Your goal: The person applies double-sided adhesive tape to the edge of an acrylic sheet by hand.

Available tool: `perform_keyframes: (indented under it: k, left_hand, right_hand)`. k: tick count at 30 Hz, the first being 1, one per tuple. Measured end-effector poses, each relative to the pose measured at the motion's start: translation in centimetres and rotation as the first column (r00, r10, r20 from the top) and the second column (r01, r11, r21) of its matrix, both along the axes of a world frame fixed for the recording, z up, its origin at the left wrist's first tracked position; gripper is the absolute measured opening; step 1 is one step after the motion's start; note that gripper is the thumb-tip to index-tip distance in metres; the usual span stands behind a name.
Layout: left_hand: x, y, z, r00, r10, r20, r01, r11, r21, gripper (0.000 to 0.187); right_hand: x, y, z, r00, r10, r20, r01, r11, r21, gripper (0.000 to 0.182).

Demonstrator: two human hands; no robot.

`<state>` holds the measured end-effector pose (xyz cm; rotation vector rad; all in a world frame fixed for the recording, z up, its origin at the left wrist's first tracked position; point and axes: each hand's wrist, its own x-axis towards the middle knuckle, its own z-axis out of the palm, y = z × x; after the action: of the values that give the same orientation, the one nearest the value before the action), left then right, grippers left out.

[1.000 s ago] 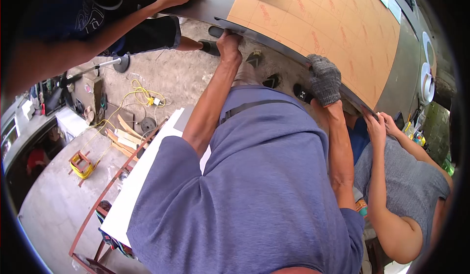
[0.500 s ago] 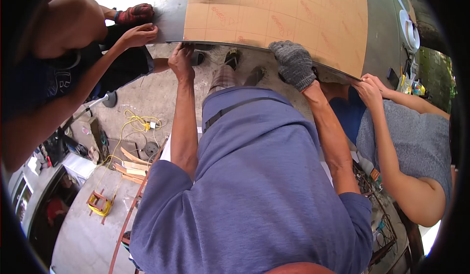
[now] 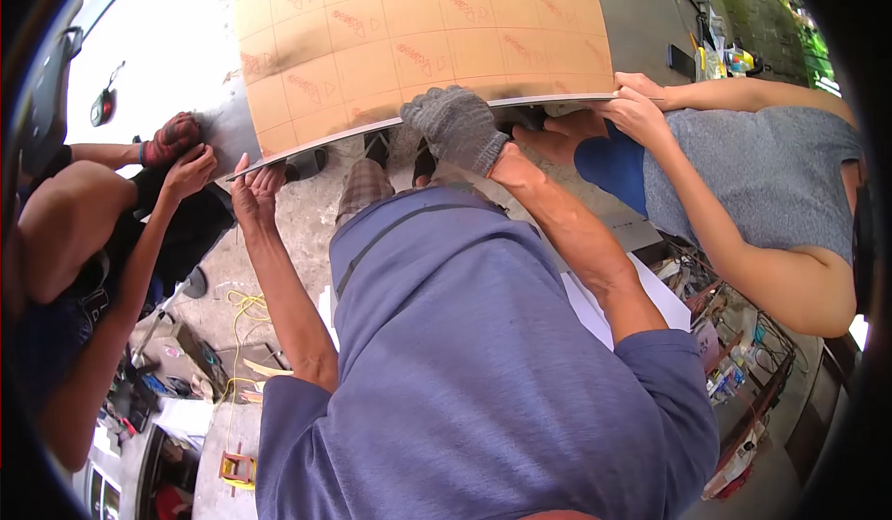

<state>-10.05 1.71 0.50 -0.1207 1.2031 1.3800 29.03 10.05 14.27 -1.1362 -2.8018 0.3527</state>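
A tan board (image 3: 418, 27) printed with red marks and a grid lies in front of me, with a thin grey strip (image 3: 344, 133) along its near edge. My left hand (image 3: 258, 187), bare, pinches the strip near its left end, thumb above and fingers below. Over the middle of the same edge curls my right hand (image 3: 455, 128) in a grey knitted glove; its fingertips are hidden. Another person's hands (image 3: 639, 102) hold the strip's right end. At the left, a co-worker's bare hand (image 3: 190, 171) and red-gloved hand (image 3: 170, 139) are by the dark sheet beside the board.
A phone (image 3: 681, 61) and several small items lie on the dark surface at the right. A black and red object (image 3: 102, 106) rests at the left. Yellow cord (image 3: 246, 306) lies on the concrete floor, with clutter below right.
The view has swung, so the board appears farther left and tilted. A gap shows under the strip's right part now. My left hand has turned more palm-up; both hands stay at the edge.
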Motion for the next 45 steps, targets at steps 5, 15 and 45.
perform_keyframes:
  k: [5,15,45]
  left_hand:
    - [-0.8,0.2,-1.6,0.983,0.084,0.162,-0.071,0.994,-0.088,0.039]
    - [1.6,1.1,0.7,0.994,0.081,0.071,-0.077,0.995,-0.059,0.02]
    - [6.5,1.4,4.9,0.953,0.127,-0.276,-0.142,0.989,-0.036,0.03]
  right_hand:
    - [0.0,0.0,0.7,0.999,-0.001,0.035,0.003,0.999,-0.039,0.014]
    - [-0.3,0.2,1.3,0.999,-0.032,0.026,0.033,0.997,-0.069,0.014]
    - [-0.5,-0.2,0.5,0.995,-0.098,-0.034,0.097,0.995,-0.033,0.011]
